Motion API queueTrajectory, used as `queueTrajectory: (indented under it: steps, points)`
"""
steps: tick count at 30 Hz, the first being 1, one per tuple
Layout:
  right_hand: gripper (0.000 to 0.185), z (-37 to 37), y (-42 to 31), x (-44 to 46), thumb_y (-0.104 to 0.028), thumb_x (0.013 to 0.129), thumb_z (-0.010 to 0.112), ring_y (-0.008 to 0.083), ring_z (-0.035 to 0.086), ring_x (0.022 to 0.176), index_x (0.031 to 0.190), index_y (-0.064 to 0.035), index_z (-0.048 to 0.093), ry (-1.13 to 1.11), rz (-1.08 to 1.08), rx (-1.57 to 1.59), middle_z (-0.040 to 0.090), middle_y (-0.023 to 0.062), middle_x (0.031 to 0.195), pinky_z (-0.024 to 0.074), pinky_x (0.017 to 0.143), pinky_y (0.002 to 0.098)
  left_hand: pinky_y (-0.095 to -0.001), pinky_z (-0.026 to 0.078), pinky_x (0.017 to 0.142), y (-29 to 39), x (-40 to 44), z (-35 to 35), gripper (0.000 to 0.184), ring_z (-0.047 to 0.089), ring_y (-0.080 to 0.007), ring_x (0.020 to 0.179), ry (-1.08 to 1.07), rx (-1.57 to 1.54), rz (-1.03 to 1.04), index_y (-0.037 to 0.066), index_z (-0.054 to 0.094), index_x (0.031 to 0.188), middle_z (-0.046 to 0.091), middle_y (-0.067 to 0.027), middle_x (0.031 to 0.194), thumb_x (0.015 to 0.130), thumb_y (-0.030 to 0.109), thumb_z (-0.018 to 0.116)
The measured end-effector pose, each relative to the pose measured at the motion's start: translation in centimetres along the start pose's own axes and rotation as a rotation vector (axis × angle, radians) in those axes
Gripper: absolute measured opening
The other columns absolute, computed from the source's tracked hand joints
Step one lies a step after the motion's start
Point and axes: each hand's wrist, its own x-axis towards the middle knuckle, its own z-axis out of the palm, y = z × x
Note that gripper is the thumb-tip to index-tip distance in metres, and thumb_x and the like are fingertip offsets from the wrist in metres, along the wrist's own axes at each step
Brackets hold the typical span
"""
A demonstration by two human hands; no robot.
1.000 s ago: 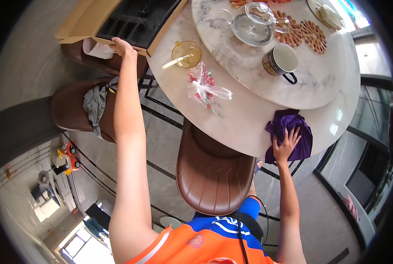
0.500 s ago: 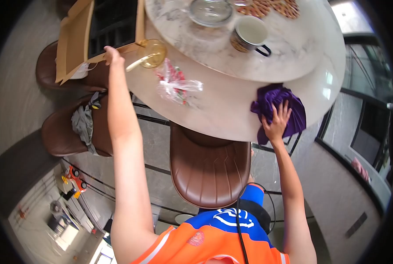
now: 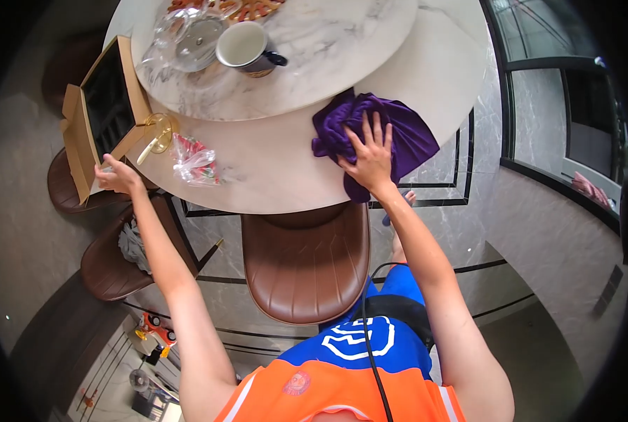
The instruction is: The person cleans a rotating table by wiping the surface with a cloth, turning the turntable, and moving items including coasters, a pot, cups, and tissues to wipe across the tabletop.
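Head cam: right hand (image 3: 370, 158) spread open on top of the purple cloth (image 3: 413, 141), by the table's (image 3: 272, 169) near edge, long way running left-right. Left hand (image 3: 120, 176)'s well off left at the cardboard box's (image 3: 135, 88) near end; can't tell if it's gripping.

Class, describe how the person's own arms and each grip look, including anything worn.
The left arm and right arm are uncovered. The left grip and right grip are bare human hands; no glove or watch shows. The top is orange, with a white stripe beside each shoulder. A thin black cable runs down its front.
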Motion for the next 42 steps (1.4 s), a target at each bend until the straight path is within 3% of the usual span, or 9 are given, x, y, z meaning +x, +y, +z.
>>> queueTrajectory:
  steps: [3,7,11,14,21,23,28,37,42]
  points:
    - [0.07,-1.1,2.5,2.0,-0.045,0.067,0.079,0.039,0.026,0.148,0.132,-0.0241,0.063,-0.046,-0.112,0.06,0.039,0.019,0.155,0.0167,0.12,0.0605,-0.0455,0.039,0.103,9.6,-11.6,-3.0,0.044,0.051,-0.0329,0.116,-0.162,-0.36,0.665,-0.003,0.054,0.128,0.056,-0.019,0.119,0.094,0.025,0.06]
    - [0.077,-0.9,5.9,4.2,-0.05,0.065,0.08,0.0348,0.028,0.148,0.134,-0.0236,0.061,-0.032,-0.203,0.091,0.041,0.0163,0.154,0.0159,0.122,0.0559,-0.0464,0.038,0.111,21.7,-33.4,-6.7,0.044,0.051,-0.0346,0.129,-0.833,-0.435,1.006,0.001,0.062,0.128,0.057,-0.0165,0.133,0.084,0.005,0.065]
    - [0.048,0.6,6.0,0.7,-0.03,0.1,0.04,0.0342,0.024,0.151,0.147,-0.0245,0.048,-0.01,-0.107,-0.292,0.032,0.0163,0.161,0.0202,0.121,0.0534,-0.0572,0.016,0.12,25.7,-47.0,-5.4,0.058,0.031,-0.0403,0.145,-0.983,-0.333,0.83,0.007,0.051,0.145,0.037,-0.02,0.155,0.09,0.026,0.058]
    - [0.055,-0.1,11.0,-1.1,-0.037,0.099,0.044,0.039,0.021,0.151,0.15,-0.0181,0.04,0.058,-0.261,-0.443,0.028,0.0158,0.162,0.0191,0.119,0.061,-0.068,0.0,0.116,28.5,-52.9,-7.4,0.063,0.02,-0.0454,0.149,-0.943,-0.209,0.732,0.011,0.05,0.147,0.029,-0.0194,0.161,0.088,0.033,0.056]
    - [0.059,-6.5,25.6,2.3,-0.043,0.101,0.044,0.044,0.018,0.151,0.156,-0.0267,0.032,0.018,-0.289,-0.363,0.022,0.0158,0.165,0.02,0.115,0.0677,-0.0729,0.006,0.113,41.2,-61.6,-3.0,0.067,0.022,-0.0408,0.149,-0.901,-0.261,0.721,0.014,0.052,0.145,0.033,-0.0159,0.159,0.085,0.042,0.059]
    - [0.059,-8.0,31.2,7.7,-0.04,0.101,0.039,0.0444,0.018,0.151,0.157,-0.0246,0.029,-0.267,-0.202,-0.288,0.021,0.0158,0.165,0.0206,0.114,0.0689,-0.0743,0.009,0.112,45.5,-62.2,1.4,0.065,0.024,-0.039,0.148,-0.83,-0.315,0.723,0.015,0.054,0.142,0.037,-0.0145,0.157,0.085,0.045,0.059]
    - [0.063,-9.1,36.1,17.0,-0.044,0.101,0.043,0.0497,0.017,0.149,0.159,-0.0311,0.022,-0.026,-0.318,-0.846,0.015,0.0151,0.166,0.0249,0.104,0.078,-0.0746,0.013,0.112,54.2,-60.1,9.9,0.056,0.026,-0.0368,0.148,-0.791,-0.406,0.687,0.021,0.059,0.138,0.041,-0.0127,0.155,0.09,0.048,0.054]
    - [0.062,-8.2,30.6,13.0,-0.041,0.1,0.044,0.0511,0.019,0.147,0.158,-0.0316,0.024,0.052,-0.134,-0.485,0.017,0.0166,0.165,0.0243,0.105,0.0782,-0.0737,0.022,0.108,48.8,-59.3,6.5,0.076,0.033,-0.0425,0.142,-0.705,-0.3,0.653,0.012,0.048,0.147,0.048,-0.0111,0.148,0.084,0.054,0.061]
    - [0.061,-6.9,21.8,4.7,-0.04,0.1,0.044,0.0516,0.021,0.146,0.158,-0.032,0.026,-0.057,-0.079,-0.289,0.019,0.0175,0.165,0.0234,0.105,0.0783,-0.0727,0.015,0.113,39.1,-56.8,-1.7,0.074,0.022,-0.0446,0.148,-0.94,-0.205,0.655,0.016,0.045,0.151,0.033,-0.0086,0.16,0.083,0.04,0.063]
